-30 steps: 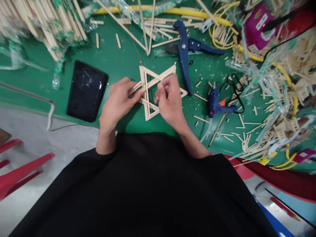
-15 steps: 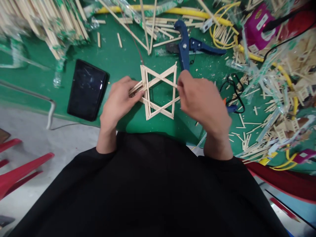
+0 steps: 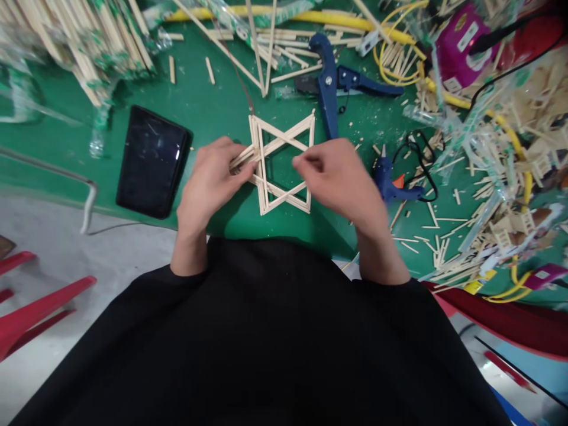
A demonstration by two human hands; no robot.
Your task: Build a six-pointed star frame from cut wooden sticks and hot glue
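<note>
A six-pointed star frame of thin wooden sticks lies on the green table in front of me. My left hand grips its left point between thumb and fingers. Over the star's right side is my right hand, slightly blurred, thumb and forefinger pinched together. Anything in that pinch is too small to make out. The star's right point is hidden behind this hand. A thin brownish strand reaches down to the star's upper left tip.
A black tablet lies at left. Blue cutters rest beyond the star, and a blue glue gun is at right. Bundled sticks, a yellow cable, a purple power socket and loose stick scraps surround the work.
My right hand has moved left from the star's right point to over its right inner side, uncovering the glue gun. My left hand keeps its grip.
</note>
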